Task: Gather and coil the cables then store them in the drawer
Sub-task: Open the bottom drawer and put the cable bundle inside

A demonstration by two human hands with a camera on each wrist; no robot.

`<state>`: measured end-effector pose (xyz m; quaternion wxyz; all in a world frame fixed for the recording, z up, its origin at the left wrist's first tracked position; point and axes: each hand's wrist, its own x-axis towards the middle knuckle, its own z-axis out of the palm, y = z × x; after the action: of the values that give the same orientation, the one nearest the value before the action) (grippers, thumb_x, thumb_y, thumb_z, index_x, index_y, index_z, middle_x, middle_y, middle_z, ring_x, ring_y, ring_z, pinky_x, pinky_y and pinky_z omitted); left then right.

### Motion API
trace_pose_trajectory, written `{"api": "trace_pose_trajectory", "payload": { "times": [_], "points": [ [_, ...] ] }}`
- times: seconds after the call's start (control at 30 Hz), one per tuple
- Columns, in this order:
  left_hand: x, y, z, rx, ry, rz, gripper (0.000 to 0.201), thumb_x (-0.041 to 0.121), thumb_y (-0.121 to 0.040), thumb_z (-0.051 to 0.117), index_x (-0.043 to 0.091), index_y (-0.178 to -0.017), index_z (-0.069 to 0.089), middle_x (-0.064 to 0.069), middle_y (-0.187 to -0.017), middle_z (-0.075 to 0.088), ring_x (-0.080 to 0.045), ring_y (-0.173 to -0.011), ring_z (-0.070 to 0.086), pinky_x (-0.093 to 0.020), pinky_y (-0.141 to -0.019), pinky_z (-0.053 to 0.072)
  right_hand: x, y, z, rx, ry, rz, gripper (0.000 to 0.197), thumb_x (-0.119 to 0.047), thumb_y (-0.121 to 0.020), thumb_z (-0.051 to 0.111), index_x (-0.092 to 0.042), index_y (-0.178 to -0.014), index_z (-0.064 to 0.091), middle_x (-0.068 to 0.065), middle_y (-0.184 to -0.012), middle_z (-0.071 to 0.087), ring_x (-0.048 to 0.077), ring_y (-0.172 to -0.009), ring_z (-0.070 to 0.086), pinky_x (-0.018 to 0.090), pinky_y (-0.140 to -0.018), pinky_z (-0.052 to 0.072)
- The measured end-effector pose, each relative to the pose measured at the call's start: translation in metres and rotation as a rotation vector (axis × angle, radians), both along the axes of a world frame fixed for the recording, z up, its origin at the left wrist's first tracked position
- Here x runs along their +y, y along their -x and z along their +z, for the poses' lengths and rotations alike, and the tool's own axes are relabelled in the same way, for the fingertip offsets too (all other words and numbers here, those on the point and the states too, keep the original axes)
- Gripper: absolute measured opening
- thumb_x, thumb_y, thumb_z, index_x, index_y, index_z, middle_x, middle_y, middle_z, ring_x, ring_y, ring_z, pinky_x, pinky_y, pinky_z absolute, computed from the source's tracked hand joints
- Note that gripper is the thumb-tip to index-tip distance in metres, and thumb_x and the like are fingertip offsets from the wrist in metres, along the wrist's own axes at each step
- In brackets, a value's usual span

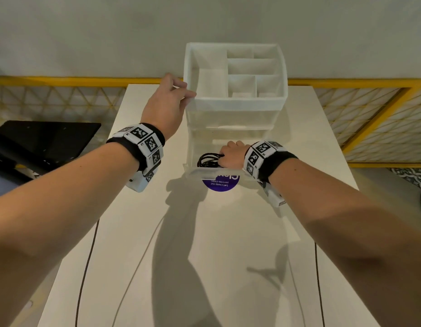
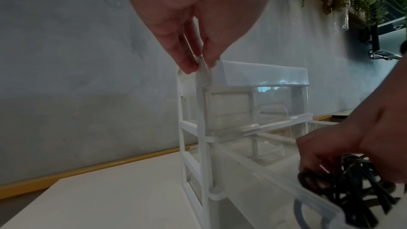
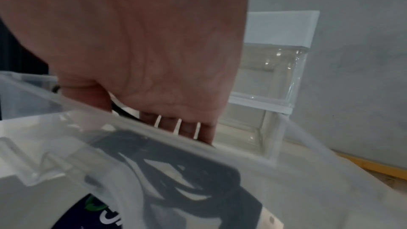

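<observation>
Inside drawer (image 1: pixel 193 172), right grip (image 1: pixel 231 155) around cables (image 1: pixel 208 160); left grip (image 1: pixel 168 105) pinching organizer (image 1: pixel 235 102) corner.

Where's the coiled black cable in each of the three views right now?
Head: cable lower centre, inside the open drawer, under the right hand.
Left wrist: bottom right.
Right wrist: low centre, blurred through the drawer's front wall.
Shared landmark: the drawer.

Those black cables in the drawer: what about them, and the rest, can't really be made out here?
- How many cables: head view shows one dark tangle, partly covered by the right hand.
- Right fingertips: right wrist view, the frosted drawer wall blurs them.
- Round purple sticker's wording: head view, drawer front cuts it off.
- Left hand fingertips on the organiser corner: head view hides them behind the rim.
</observation>
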<state>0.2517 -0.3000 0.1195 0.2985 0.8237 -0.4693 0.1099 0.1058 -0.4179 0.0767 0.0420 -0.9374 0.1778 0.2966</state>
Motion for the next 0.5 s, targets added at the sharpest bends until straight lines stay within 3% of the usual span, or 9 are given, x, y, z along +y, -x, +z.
{"api": "trace_pose_trajectory", "payload": {
  "times": [0.13, 0.23, 0.37, 0.43, 0.5],
  "points": [
    [-0.001, 0.000, 0.001, 0.008, 0.004, 0.000, 0.025, 0.020, -0.095, 0.051, 0.012, -0.110, 0.069, -0.010, -0.123, 0.052, -0.023, -0.105, 0.060, -0.032, -0.092, 0.048, 0.004, 0.008, 0.001, -0.019, -0.016, 0.067, 0.036, -0.022, -0.100, 0.040, -0.013, -0.133, 0.050, 0.004, -0.140, 0.045, 0.035, -0.127, 0.032, 0.043, -0.102, 0.034],
    [0.001, -0.001, 0.001, 0.013, 0.007, -0.004, 0.026, 0.019, -0.096, 0.051, 0.012, -0.111, 0.070, -0.011, -0.124, 0.052, -0.023, -0.109, 0.058, -0.028, -0.095, 0.045, 0.006, 0.019, 0.004, -0.072, -0.030, 0.105, 0.042, -0.031, -0.100, 0.034, -0.019, -0.139, 0.042, 0.013, -0.139, 0.038, 0.036, -0.130, 0.029, 0.048, -0.109, 0.031],
    [0.001, 0.000, 0.002, 0.012, 0.001, -0.004, 0.026, 0.018, -0.096, 0.051, 0.011, -0.112, 0.070, -0.012, -0.124, 0.052, -0.025, -0.108, 0.059, -0.031, -0.097, 0.046, 0.007, 0.038, -0.005, -0.250, -0.108, 0.005, 0.042, -0.020, -0.101, 0.037, -0.003, -0.138, 0.041, 0.019, -0.140, 0.043, 0.034, -0.127, 0.039, 0.043, -0.108, 0.036],
    [0.001, 0.001, 0.003, 0.012, -0.003, -0.001, 0.026, 0.018, -0.096, 0.051, 0.011, -0.112, 0.070, -0.012, -0.124, 0.052, -0.026, -0.105, 0.060, -0.033, -0.096, 0.047, 0.011, 0.049, -0.010, -0.344, -0.122, -0.059, 0.053, -0.041, -0.098, 0.035, -0.009, -0.140, 0.040, 0.014, -0.143, 0.045, 0.031, -0.128, 0.042, 0.044, -0.109, 0.036],
    [0.001, 0.002, 0.003, 0.015, -0.002, 0.006, 0.025, 0.018, -0.096, 0.051, 0.011, -0.112, 0.069, -0.011, -0.125, 0.051, -0.025, -0.104, 0.060, -0.030, -0.095, 0.046, 0.016, 0.057, -0.018, -0.411, -0.111, -0.083, 0.064, -0.053, -0.094, 0.034, -0.016, -0.146, 0.031, 0.006, -0.148, 0.041, 0.025, -0.134, 0.039, 0.043, -0.116, 0.026]
  ]
}}
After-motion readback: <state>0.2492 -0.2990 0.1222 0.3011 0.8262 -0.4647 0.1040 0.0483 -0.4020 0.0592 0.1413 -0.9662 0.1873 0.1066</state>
